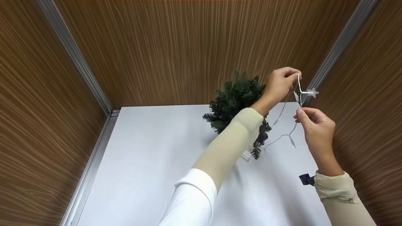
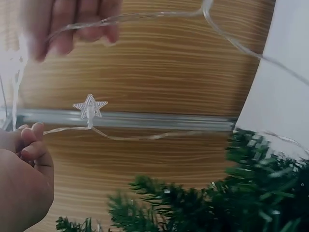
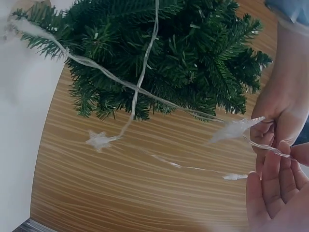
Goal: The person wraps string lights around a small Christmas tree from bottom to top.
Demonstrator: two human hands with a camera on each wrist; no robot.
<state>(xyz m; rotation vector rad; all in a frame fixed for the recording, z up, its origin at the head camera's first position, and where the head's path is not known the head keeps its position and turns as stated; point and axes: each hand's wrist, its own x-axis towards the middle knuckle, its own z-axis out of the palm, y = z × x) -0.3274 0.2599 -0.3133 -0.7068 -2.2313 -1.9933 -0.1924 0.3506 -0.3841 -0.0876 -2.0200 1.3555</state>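
My left hand [image 1: 279, 83] is raised over the table's far right corner, pinching the clear wire of a star string light [image 1: 299, 82] between thumb and fingertips. Just below and nearer, my right hand [image 1: 318, 127] pinches the same wire. A translucent star [image 1: 312, 92] sticks out sideways from the stretch between the two hands. From there the wire loops down to a small green artificial Christmas tree [image 1: 235, 97], left of my hands. The left forearm crosses in front of the tree and hides part of it. In the right wrist view another star [image 3: 99, 140] hangs beside the branches.
The tree is on a white table [image 1: 150, 141], with a small white piece [image 1: 246, 156] at its lower edge. Wood-grain panels [image 1: 169, 50] enclose the back and both sides, with metal rails [image 1: 339, 47] at the corners. A dark tab [image 1: 306, 179] juts from the right sleeve.
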